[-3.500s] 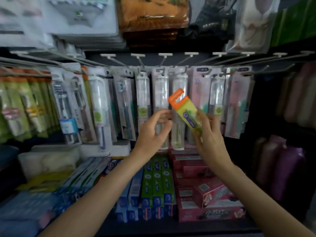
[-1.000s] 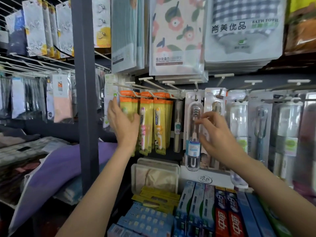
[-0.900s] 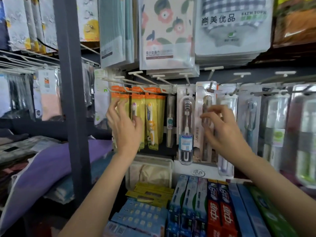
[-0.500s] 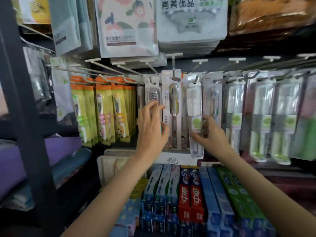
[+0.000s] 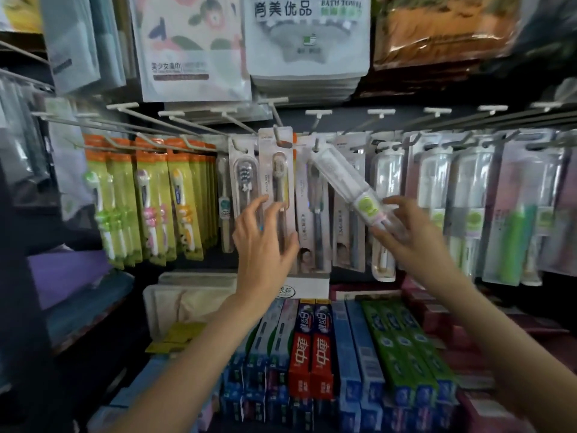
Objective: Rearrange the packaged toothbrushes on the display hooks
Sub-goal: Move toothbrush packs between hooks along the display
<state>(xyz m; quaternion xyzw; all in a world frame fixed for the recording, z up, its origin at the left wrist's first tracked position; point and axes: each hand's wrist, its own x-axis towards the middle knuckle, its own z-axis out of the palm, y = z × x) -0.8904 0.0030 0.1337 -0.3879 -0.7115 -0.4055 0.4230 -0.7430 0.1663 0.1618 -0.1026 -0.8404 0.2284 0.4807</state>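
Right hand (image 5: 409, 235): fingers curled under and round the lower end of a clear toothbrush case (image 5: 352, 193) with a green round label. The case is tilted, its top up-left near a hook (image 5: 317, 145), its base down-right in the hand.

Left hand (image 5: 262, 242): fingers spread, loosely bent, tips against a beige carded toothbrush (image 5: 278, 185) hanging upright on its hook; whether they pinch it cannot be told.

Left of these: rows of yellow-green children's toothbrush packs (image 5: 150, 201) with orange tops. Right: more clear cases (image 5: 468, 207) hanging straight. Behind the tilted case, further carded brushes, partly hidden. Below: boxed toothpaste (image 5: 309, 348) in rows on the shelf. Above: bagged towels (image 5: 307, 39).
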